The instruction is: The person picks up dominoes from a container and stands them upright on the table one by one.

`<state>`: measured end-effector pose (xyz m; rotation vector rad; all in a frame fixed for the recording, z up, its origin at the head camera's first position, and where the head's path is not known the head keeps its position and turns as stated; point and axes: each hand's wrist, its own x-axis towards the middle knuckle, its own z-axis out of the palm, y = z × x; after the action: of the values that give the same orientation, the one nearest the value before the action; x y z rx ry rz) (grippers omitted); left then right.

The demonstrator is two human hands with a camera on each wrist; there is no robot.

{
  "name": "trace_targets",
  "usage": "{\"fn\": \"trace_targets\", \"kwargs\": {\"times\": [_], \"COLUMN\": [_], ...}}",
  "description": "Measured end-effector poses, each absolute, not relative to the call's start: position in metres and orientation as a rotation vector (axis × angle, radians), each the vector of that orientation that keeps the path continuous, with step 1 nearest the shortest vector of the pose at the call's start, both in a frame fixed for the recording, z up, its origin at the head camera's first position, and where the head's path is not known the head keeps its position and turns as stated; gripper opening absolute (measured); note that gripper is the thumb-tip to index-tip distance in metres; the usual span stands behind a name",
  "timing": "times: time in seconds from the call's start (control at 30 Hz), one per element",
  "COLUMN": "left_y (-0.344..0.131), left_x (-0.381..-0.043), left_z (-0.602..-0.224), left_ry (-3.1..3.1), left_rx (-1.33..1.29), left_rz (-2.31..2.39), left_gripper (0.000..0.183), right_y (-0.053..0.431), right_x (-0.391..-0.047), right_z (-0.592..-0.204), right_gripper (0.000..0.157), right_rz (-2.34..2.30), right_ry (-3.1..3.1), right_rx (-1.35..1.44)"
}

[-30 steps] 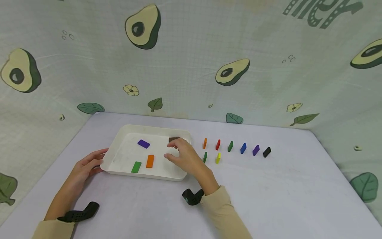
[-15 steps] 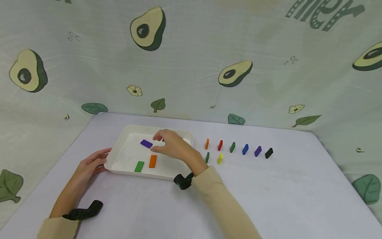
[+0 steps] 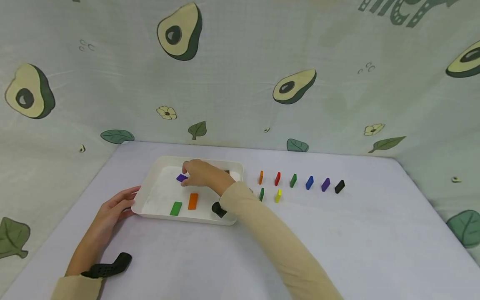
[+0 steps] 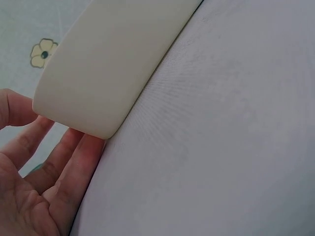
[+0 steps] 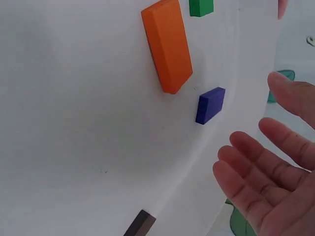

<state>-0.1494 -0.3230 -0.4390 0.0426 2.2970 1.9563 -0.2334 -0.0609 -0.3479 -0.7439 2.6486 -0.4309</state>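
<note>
My left hand (image 3: 114, 208) rests at the left end of a white tray (image 3: 187, 219); in the left wrist view its straight fingers touch the outside of the tray's end wall. My right hand (image 3: 202, 173) hovers over the tray with spread thumb and fingers on either side of a purple domino block (image 3: 181, 178). From the right wrist, a space shows between the fingertips and the purple block (image 5: 210, 105). Also lying in the tray are an orange block (image 3: 193, 201), a green block (image 3: 176, 208) and a dark brown block (image 5: 140, 223), partly hidden by the right hand in the head view.
Right of the tray, blocks stand on edge on the white table (image 3: 356, 233): a back row from an orange block (image 3: 261, 177) to a black block (image 3: 339, 186), and before it a green block (image 3: 261, 194) and a yellow block (image 3: 278, 196). A patterned cloth (image 3: 240, 83) hangs behind.
My right hand has moved left across the tray, from beside the dark brown block to the purple block. The left hand has stayed at the tray's end.
</note>
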Motion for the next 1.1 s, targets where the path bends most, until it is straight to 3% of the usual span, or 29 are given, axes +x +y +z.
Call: {"fn": "trace_targets", "kwargs": {"times": [0.57,1.1], "left_y": [-0.323,-0.323], "left_x": [-0.151,-0.152], "left_z": [-0.442,-0.441], "left_ry": [2.270,2.328], "left_rx": [0.079,0.064], "left_rz": [2.009,1.934], "left_gripper": [0.042,0.042], "right_y": [-0.068,-0.065], "right_x": [-0.252,-0.247], "right_z": [-0.384,-0.387], "right_gripper": [0.035,0.024], "right_rz": [-0.548,-0.504], "right_ry": [2.674,2.734], "right_rx": [-0.397,-0.498]}}
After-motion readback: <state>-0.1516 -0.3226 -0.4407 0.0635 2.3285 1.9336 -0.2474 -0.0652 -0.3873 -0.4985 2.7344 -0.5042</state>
